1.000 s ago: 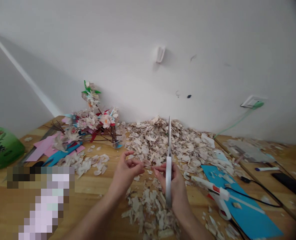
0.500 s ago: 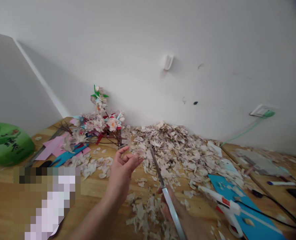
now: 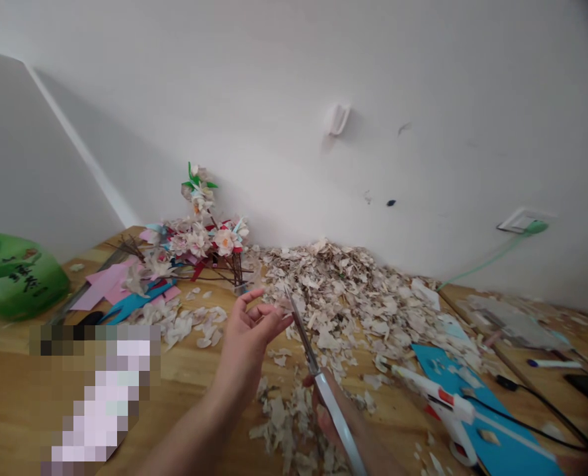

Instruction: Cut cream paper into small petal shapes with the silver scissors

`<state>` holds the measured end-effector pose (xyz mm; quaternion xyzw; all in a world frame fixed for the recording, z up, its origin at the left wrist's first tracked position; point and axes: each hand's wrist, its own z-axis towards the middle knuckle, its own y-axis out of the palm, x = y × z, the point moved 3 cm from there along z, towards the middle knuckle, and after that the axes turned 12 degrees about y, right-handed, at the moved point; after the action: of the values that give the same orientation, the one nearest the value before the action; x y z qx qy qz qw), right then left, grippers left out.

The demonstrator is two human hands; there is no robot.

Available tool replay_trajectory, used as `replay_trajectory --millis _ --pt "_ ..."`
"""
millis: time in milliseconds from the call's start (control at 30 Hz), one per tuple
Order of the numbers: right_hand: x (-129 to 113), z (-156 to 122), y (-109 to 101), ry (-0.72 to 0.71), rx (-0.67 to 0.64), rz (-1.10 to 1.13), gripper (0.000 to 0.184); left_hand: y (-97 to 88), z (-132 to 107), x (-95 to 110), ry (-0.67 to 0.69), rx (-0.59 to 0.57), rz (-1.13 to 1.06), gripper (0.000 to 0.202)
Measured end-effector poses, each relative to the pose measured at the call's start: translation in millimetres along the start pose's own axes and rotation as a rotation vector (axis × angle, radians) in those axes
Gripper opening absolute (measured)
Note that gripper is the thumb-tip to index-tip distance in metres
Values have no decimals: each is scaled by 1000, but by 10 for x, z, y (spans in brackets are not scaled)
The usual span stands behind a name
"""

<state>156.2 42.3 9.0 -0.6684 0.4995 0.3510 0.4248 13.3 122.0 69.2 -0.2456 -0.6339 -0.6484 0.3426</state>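
Note:
My left hand [image 3: 249, 330] is closed in a pinch on a thin, pale petal [image 3: 284, 305], which blends with the heap behind it. My right hand [image 3: 326, 410] grips a pair of scissors with white handles [image 3: 337, 413]. The blades [image 3: 303, 334] point up and away from me, their tips beside the petal at my left fingertips. Beyond both hands, a large heap of dry, pale petals [image 3: 333, 277] lies against the wall. A smaller scatter of petal scraps [image 3: 286, 423] lies on the wooden table under my hands.
Artificial flowers on twigs [image 3: 199, 238], pink paper [image 3: 102, 284] and a green bottle [image 3: 20, 277] stand or lie to the left. On the right, a glue gun [image 3: 445, 403] rests by a blue sheet [image 3: 502, 426], with a black cable [image 3: 526, 423] and a pen [image 3: 554, 363].
The scissors have shifted left, bringing their blades up to the petal. My left hand has moved slightly right and still pinches the petal.

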Motion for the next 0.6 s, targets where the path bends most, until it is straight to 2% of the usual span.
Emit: replay_trajectory --millis 167,433,600 --pt "2 9 48 50 -56 88 31 16 -32 -13 -19 4 11 41" --pt "24 38 19 69 -29 130 31 32 -37 -13 -28 3 13 41" --pt "56 30 -31 40 -13 95 20 21 -42 -13 -23 7 22 42"
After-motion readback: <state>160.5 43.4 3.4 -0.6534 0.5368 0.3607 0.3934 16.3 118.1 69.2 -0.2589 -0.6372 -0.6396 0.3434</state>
